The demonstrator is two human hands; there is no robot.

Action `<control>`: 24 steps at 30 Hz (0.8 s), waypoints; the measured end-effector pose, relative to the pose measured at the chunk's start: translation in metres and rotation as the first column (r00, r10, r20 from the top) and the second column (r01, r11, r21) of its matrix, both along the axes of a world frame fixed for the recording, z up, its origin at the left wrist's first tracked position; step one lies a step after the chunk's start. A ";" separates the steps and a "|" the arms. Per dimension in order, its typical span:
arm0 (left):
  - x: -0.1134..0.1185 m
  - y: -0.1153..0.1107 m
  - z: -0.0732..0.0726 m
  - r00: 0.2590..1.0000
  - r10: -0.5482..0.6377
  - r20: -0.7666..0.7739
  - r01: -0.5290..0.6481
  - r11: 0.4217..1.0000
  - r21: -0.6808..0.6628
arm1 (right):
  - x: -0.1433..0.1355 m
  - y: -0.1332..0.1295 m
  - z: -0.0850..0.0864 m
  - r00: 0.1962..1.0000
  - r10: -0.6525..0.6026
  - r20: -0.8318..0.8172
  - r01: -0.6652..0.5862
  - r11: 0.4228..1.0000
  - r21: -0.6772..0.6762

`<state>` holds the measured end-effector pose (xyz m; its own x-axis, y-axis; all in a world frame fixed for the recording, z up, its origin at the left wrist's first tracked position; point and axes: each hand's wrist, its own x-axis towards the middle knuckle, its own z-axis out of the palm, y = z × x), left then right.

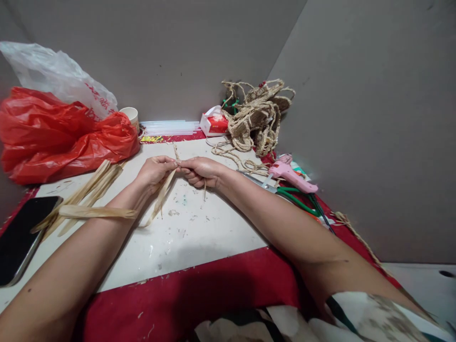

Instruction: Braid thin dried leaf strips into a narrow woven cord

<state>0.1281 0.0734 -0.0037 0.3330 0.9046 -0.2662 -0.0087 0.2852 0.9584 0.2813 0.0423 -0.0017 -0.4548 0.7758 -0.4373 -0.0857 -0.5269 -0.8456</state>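
Note:
Over the white board, my left hand and my right hand meet at the fingertips. Both pinch dry straw-coloured fibre strips. The wider strip hangs down from my left fingers towards the board. A short thin end pokes out below my curled right fingers. Beyond the hands, a narrow twisted piece runs away from the pinch point. More loose flat strips lie to the left, beside and partly against my left forearm.
A phone lies at left, below red and clear plastic bags. Behind stand a paper cup, glue sticks and a red-white box. At right are coiled braided cord, a pink glue gun and green-handled scissors.

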 end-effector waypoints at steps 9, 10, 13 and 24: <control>-0.004 0.003 0.006 0.982 -0.159 -0.103 0.164 0.985 0.050 | -0.013 -0.009 0.001 0.961 -0.272 0.047 0.273 0.962 -0.024; -0.005 0.002 0.008 0.978 -0.175 -0.115 0.182 0.982 0.056 | -0.015 -0.010 0.001 0.954 -0.294 0.059 0.295 0.956 -0.008; -0.005 -0.001 0.016 0.964 -0.197 -0.181 0.212 0.975 0.067 | -0.020 -0.013 0.002 0.925 -0.366 0.102 0.364 0.931 0.037; 0.008 -0.031 0.013 0.934 -0.186 -0.306 0.242 0.958 0.153 | -0.023 -0.017 0.002 0.908 -0.418 0.038 0.419 0.908 -0.010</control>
